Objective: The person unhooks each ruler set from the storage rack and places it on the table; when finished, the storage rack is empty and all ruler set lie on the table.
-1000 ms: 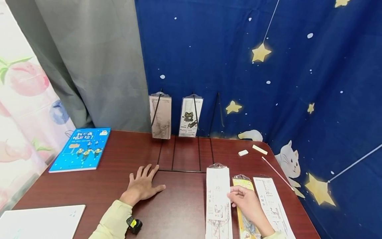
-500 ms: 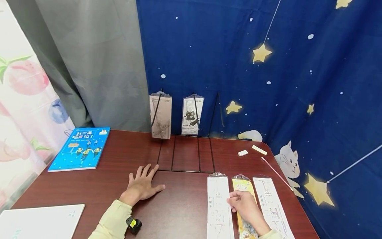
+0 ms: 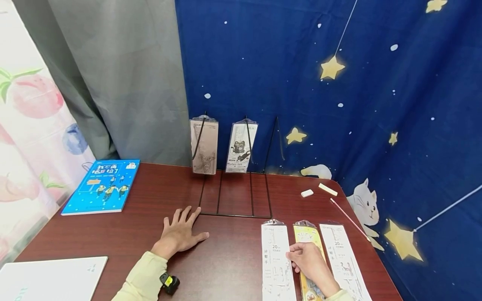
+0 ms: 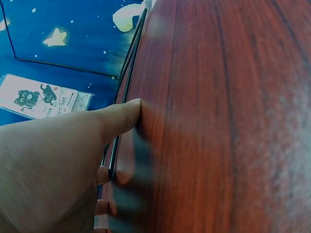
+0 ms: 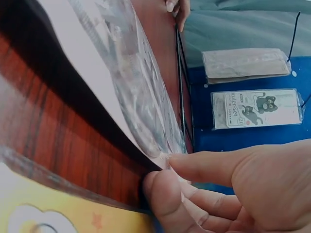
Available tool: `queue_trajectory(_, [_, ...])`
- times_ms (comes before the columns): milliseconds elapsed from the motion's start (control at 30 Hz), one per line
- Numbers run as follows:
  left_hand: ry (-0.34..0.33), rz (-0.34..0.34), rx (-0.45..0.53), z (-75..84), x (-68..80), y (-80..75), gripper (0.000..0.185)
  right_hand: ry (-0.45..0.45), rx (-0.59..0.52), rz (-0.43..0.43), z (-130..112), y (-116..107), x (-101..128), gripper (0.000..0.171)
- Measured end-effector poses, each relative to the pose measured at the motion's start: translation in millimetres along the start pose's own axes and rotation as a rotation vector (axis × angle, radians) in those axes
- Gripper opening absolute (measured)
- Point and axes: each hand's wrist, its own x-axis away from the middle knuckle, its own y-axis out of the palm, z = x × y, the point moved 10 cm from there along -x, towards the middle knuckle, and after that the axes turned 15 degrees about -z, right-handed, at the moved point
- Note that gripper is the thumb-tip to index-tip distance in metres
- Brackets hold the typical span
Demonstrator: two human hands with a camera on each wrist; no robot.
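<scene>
So the white ruler set pack (image 3: 276,261) lies flat on the bench (image 3: 233,267) at the near right, leftmost of three packs in a row. The right hand (image 3: 309,262) pinches its right edge between thumb and curled fingers; the wrist view shows the plastic edge lifted a bit off the wood. Just beside it is a yellow ruler pack (image 3: 306,238), partly under that hand, then another white ruler pack (image 3: 342,259) further right. The left hand (image 3: 180,234) rests flat on the bench with fingers spread, grasping nothing, fingertips touching the front wire of a black wire rack (image 3: 235,196). Two more packs lean upright at the rack's back: a brownish one (image 3: 204,146) and a cat ruler set (image 3: 240,148). Off to the left there's a blue book (image 3: 103,187), and near the right corner a white eraser (image 3: 306,193) and a thin pink stick (image 3: 348,217).
</scene>
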Motion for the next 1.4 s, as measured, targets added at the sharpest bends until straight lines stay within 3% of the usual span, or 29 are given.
queue_trajectory(200, [-0.008,-0.002,0.0,-1.5,0.2,-0.8,0.09,-0.009,0.034,0.039,-14.6,-27.2,-10.4,0.013])
queue_trajectory(333, [-0.014,-0.001,0.004,-3.2,0.3,-1.2,0.09,-0.133,0.07,0.081,-48.1,-55.9,-26.6,0.015])
queue_trajectory(500, [-0.016,-0.001,0.003,-4.3,1.2,-1.3,0.09,-0.289,0.071,0.103,-91.2,-72.2,-60.4,0.022])
queue_trajectory(767, [-0.024,-0.001,0.009,-7.4,2.7,0.4,0.09,-0.43,-0.073,0.153,-144.9,-77.2,-125.7,0.03])
queue_trajectory(1000, [-0.012,0.013,0.014,-7.3,-1.1,2.4,0.091,-0.47,-0.105,0.178,-183.9,-77.5,-176.4,0.041])
queue_trajectory(1233, [-0.013,0.008,0.01,-1.9,-1.0,1.4,0.09,-0.534,-0.189,0.208,-210.6,-70.4,-202.3,0.042])
queue_trajectory(1400, [-0.018,0.012,0.006,-0.2,1.6,-0.1,0.09,-0.531,-0.235,0.238,-217.7,-65.4,-213.4,0.038])
